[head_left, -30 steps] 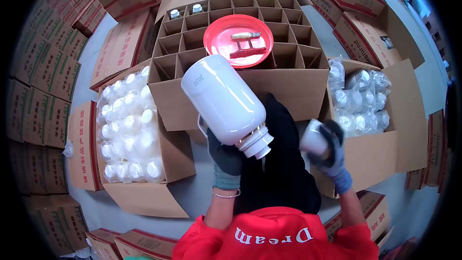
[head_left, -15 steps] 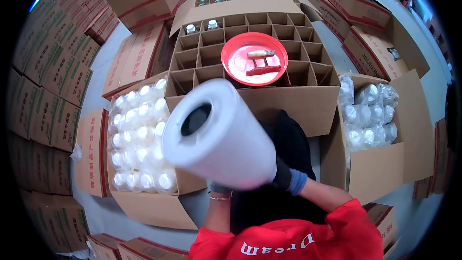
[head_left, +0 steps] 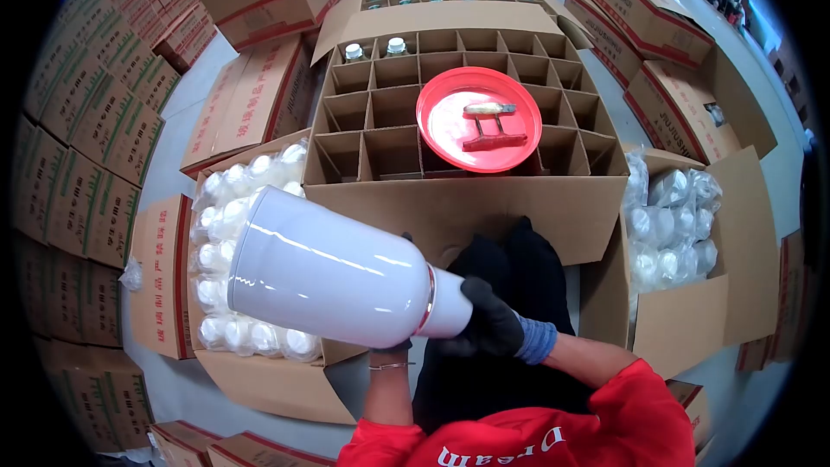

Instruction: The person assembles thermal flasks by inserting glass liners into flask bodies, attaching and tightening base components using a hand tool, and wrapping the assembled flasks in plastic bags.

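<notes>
A large, glossy white bottle-shaped vessel (head_left: 333,268) lies tilted across my hands, its wide end to the left. Its narrower neck, ringed by a thin red band, points right. My right hand (head_left: 491,316), in a dark glove, is closed around the neck end. My left hand (head_left: 393,347) supports the vessel from beneath; most of its fingers are hidden behind it. Beyond them, a round red lid (head_left: 445,145) rests on a divided carton (head_left: 467,207). On the lid lies a red-and-tan tool (head_left: 494,140) with two thin metal bars; its exact kind is unclear.
Two white-capped bottles (head_left: 396,47) stand in the carton's back-left cells. Plastic-wrapped, white-capped bottles (head_left: 264,337) fill an open box at left. More wrapped bottles (head_left: 666,229) sit in a box at right. Stacked cartons (head_left: 95,164) line the left side.
The vessel has turned in my hands: its wide end with a dark opening faced me, and now its side and neck show. My view has shifted slightly.
</notes>
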A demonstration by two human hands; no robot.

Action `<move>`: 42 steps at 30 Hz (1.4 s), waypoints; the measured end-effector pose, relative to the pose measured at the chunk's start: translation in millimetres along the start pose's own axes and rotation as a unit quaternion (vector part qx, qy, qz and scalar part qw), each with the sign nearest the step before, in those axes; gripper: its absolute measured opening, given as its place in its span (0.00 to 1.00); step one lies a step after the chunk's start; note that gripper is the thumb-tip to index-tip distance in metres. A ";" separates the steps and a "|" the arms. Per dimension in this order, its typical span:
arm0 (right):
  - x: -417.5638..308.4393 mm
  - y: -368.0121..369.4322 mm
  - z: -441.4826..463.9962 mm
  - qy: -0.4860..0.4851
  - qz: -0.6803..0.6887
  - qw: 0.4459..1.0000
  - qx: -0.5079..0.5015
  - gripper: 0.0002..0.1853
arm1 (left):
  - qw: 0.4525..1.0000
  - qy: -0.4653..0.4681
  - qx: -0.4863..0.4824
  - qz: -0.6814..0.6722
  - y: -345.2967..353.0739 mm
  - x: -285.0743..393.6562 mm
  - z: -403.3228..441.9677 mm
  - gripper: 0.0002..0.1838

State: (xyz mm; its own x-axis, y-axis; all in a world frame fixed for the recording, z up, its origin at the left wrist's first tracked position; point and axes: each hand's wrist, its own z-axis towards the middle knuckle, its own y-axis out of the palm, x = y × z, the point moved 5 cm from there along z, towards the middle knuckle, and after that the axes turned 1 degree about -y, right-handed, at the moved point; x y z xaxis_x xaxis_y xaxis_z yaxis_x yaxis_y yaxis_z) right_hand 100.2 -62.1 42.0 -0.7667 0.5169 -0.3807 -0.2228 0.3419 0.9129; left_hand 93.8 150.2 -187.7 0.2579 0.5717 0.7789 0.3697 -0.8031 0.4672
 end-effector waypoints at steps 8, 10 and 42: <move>-189.7 -43.4 24.5 -0.286 -0.820 0.426 0.254 0.19 | 0.997 -0.017 0.063 -0.032 -49.3 15.8 -16.0 0.26; -243.0 -65.0 53.7 -0.250 -0.893 0.242 0.286 0.18 | 0.999 0.026 0.038 -0.020 -33.4 39.8 -19.7 0.25; -67.2 48.0 -90.3 -0.219 -0.901 0.202 -0.314 0.21 | 0.867 -0.118 -0.314 0.368 151.1 93.6 -55.5 0.14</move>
State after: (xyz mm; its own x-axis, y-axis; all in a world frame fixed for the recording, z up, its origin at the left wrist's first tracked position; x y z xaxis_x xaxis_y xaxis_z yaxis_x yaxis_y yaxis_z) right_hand 86.6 -151.3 124.7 0.9975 0.0640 -0.0284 -0.0400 0.1876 -0.9814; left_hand 124.3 73.0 -21.0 0.4209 -0.1761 0.8898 -0.5123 -0.8557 0.0730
